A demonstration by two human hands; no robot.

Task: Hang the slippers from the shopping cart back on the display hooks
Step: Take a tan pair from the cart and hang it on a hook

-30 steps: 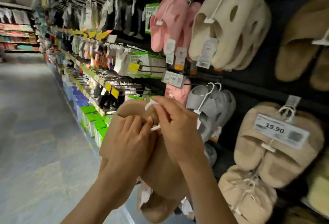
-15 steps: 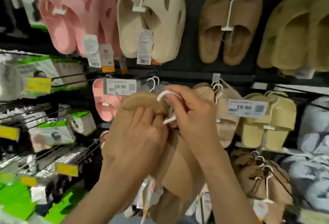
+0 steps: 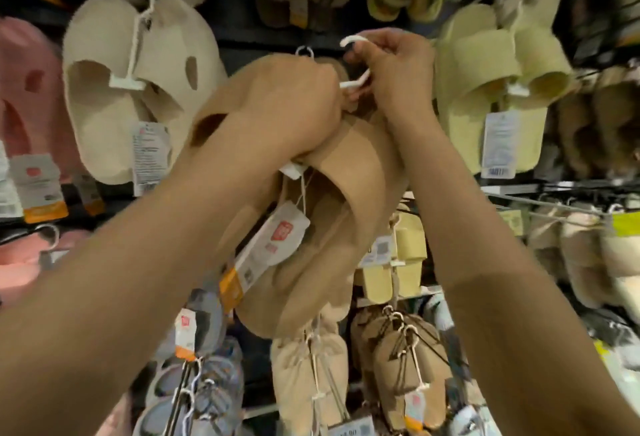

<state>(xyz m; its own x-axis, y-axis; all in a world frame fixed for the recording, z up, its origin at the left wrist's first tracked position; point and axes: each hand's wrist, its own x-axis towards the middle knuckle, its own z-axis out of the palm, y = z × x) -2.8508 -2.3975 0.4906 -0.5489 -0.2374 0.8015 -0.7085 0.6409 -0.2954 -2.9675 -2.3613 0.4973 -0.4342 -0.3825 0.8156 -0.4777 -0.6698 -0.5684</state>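
Two hands hold tan slippers (image 3: 332, 200) — soft, light; left hand (image 3: 287, 106) grips the upper, right hand (image 3: 391, 68) pinches the stiff white hanger (image 3: 356, 54) above them — the best hold.

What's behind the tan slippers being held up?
Behind the tan slippers, a white hanger loop pokes above them; pale yellow slippers show lower right. The hook and wall directly behind are covered.

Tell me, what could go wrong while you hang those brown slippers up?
The white hanger is only pinched by the right hand, so it might slip. The left hand carries the brown slippers; they could drop. The cream slippers hang close and could get knocked.
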